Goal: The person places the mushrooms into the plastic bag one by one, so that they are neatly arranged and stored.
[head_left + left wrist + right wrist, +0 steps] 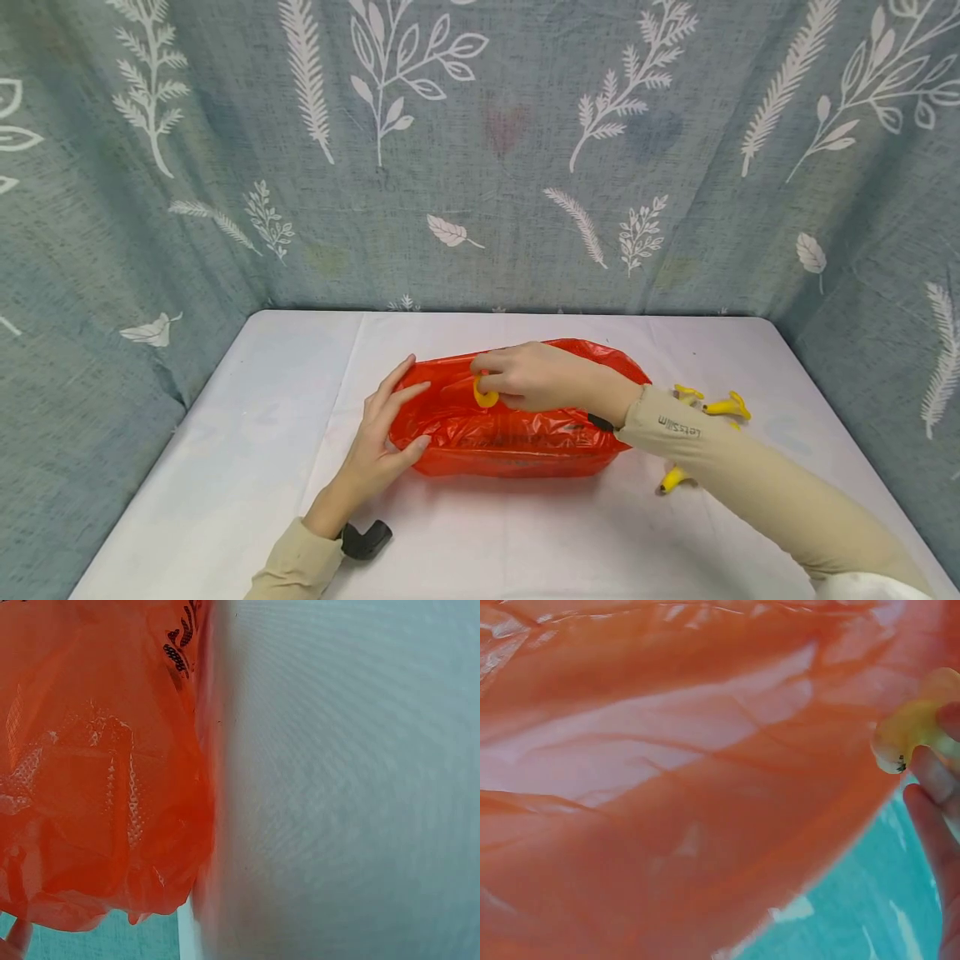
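Note:
A red plastic bag (pixel 517 462) lies with its wide mouth facing up; the left wrist view shows its thin, wrinkled side (pixel 97 787). My left hand (pixel 378 433) is at the bag's left end, fingers spread and fairly straight, thumb and fingertips at the rim. Over the mouth, my right hand (pixel 536 379) pinches a small yellow piece (pixel 485 394), curved with a rounded end. Close up in the right wrist view, the yellow piece (pixel 911 731) looks pale and glossy with a small black mark, between the thumb and fingers (pixel 934 817).
Several similar yellow pieces (pixel 727 407) with flared ends and dark tips lie right of the bag, partly behind the right sleeve (pixel 720 458). All rest on a white-covered table (pixel 225 467). A grey-green leaf-patterned curtain (pixel 480 208) stands behind and at both sides.

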A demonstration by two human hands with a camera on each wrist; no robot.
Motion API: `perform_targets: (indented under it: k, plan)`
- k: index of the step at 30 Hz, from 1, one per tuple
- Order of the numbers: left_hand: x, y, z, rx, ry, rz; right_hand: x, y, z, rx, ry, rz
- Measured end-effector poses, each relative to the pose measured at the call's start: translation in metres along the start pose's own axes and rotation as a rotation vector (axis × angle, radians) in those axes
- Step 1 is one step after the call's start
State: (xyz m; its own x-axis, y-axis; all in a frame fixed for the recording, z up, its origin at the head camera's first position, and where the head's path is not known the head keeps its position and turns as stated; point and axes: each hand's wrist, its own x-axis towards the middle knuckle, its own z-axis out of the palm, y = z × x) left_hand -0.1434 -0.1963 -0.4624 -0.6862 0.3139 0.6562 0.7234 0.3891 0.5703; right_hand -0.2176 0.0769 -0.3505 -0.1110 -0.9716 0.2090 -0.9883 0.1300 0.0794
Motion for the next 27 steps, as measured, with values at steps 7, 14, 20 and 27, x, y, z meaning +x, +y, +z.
perform_targets:
  k: [7, 14, 20, 27]
  plan:
    - [-0.001, -0.001, 0.001, 0.014, -0.004, 0.006, 0.014, -0.001, 0.019, -0.095, -0.159, -0.016]
    - [0.004, 0.014, 0.0, -0.004, 0.009, 0.031, 0.027, -0.004, 0.037, -0.195, -0.256, -0.026]
    - [0.0, 0.001, 0.002, 0.014, 0.003, 0.046, 0.035, -0.004, 0.05, -0.223, -0.317, 0.008]
    - [0.0, 0.003, 0.001, 0.027, -0.002, 0.041, 0.042, -0.003, 0.059, -0.207, -0.347, 0.124]
